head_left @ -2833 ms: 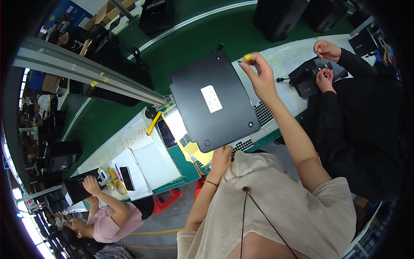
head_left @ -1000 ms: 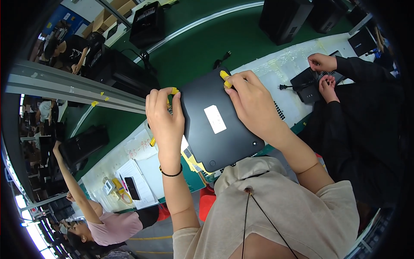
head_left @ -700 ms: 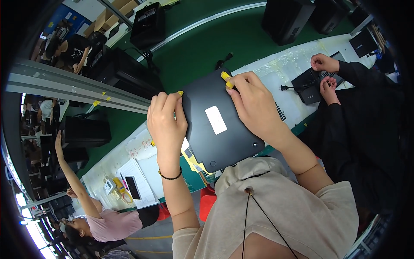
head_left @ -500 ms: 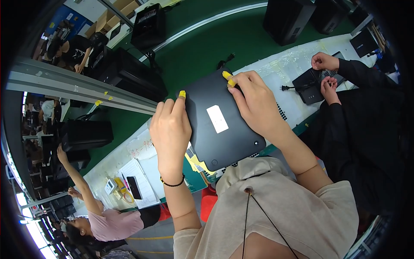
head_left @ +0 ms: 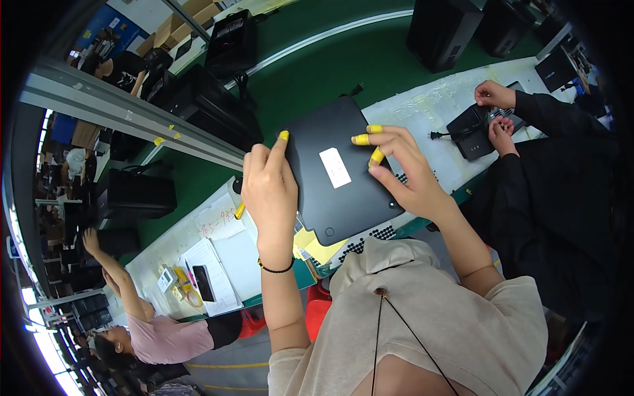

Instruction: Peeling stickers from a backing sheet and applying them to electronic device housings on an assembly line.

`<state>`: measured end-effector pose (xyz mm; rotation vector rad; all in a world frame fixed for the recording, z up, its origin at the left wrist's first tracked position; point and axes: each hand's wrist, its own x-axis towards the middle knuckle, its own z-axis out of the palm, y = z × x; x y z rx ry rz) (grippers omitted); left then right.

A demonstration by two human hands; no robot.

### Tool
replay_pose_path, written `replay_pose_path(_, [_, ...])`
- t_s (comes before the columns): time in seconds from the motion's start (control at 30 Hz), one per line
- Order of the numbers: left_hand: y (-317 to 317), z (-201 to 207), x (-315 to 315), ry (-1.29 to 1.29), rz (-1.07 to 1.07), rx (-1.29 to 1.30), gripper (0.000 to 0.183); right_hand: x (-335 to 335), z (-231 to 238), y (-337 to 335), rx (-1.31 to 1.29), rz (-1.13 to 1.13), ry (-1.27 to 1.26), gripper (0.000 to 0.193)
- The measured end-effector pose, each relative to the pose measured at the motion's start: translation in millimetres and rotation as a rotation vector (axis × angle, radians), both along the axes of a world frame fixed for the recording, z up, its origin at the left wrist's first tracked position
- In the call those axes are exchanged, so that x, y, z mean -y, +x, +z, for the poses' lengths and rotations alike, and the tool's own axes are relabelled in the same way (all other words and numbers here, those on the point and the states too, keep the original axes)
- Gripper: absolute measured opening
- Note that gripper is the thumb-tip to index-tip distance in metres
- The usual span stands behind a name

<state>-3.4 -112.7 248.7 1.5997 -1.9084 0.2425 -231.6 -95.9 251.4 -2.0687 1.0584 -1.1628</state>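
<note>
Panel [head_left: 340, 198] mid-frame is looking stiff, best edge-held; left hand [head_left: 269, 183] is touching it, closure unclear; right hand [head_left: 413, 175] is hanging loosely spread.

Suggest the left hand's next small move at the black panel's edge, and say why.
Perhaps press the left hand more firmly along the left edge of the black panel: that hand's index finger lies at the upper-left corner, while the right hand, at the opposite edge, appears looser, two fingers extended.
</note>
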Motion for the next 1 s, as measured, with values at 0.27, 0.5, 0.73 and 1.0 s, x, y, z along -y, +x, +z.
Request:
replay_pose_path(0.27, [-4,-14,-35,-0.274,-0.075,-0.472,0.023,-37,0,-26,-0.089,0.119,0.086,0.014])
replay_pose_path(0.5, [-4,-15,-68,-0.351,-0.136,-0.718,0.025,-42,0,-31,-0.159,0.046,0.104,0.013])
replay_pose_path(0.73, [5,-16,-87,-0.274,-0.111,-0.756,0.026,-42,5,-29,-0.35,-0.008,-0.113,0.022])
replay_pose_path(1.0, [8,-18,-101,-0.235,-0.07,-0.817,0.026,-44,-8,-30,-0.191,0.042,-0.085,0.033])
